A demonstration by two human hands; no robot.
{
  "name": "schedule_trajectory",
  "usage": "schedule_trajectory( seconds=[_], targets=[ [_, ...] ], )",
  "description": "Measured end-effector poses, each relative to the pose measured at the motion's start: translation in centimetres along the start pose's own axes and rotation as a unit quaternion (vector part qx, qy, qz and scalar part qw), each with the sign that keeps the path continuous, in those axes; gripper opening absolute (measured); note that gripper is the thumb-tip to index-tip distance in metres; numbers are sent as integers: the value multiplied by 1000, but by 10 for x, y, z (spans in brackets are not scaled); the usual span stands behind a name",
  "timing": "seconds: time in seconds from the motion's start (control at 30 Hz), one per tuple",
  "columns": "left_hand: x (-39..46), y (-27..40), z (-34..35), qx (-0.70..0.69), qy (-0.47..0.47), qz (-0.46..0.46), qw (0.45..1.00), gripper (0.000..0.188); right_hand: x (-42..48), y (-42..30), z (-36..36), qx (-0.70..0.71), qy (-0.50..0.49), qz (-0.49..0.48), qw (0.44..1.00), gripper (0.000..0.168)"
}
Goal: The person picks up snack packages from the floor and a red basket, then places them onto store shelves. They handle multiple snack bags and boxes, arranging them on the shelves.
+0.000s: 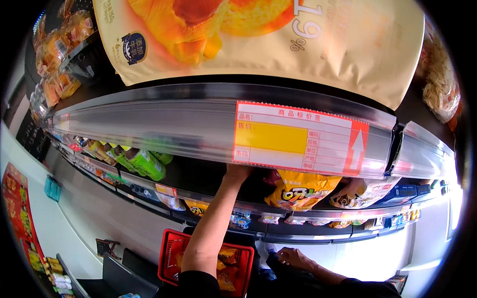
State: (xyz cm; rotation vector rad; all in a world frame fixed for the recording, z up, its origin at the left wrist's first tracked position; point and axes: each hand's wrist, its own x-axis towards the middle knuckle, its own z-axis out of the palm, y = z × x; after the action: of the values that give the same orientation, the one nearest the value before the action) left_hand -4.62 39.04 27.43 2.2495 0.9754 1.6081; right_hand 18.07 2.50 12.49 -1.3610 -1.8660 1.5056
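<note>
My left hand (238,172) reaches into the shelf level below the top shelf; its fingers are hidden behind the clear price rail (149,115), so what they touch does not show. To its right stands a yellow snack bag (303,190), with a whitish printed bag (363,192) beyond it. Left of the hand are several green bottles (145,162). My right hand (294,257) is low, beside my dark clothing, with its fingers curled and nothing visible in them. Under my left forearm sits a red basket (162,257) holding orange-yellow snack bags (226,279).
A large cream food bag (261,56) stands on the top shelf, close to the camera. A red-bordered price card (298,138) sits in the rail. Packaged breads (59,48) lie at left. Lower shelves carry more packets (240,219). A black chair (123,272) is behind at lower left.
</note>
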Motion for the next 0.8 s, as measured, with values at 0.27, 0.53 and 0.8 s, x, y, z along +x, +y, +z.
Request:
schedule_trajectory(
  seconds=[0.27,0.53,0.8],
  targets=[
    [-13,39,-44,419,-181,-7,890,38,-2,-15,-10,-4,20,-62,998,22],
    [-42,50,-124,384,-157,-155,897,29,0,0,-3,-71,11,-133,988,10],
    [-50,114,-95,296,-219,-107,924,30,4,-12,7,-2,-21,80,997,25]
  ],
)
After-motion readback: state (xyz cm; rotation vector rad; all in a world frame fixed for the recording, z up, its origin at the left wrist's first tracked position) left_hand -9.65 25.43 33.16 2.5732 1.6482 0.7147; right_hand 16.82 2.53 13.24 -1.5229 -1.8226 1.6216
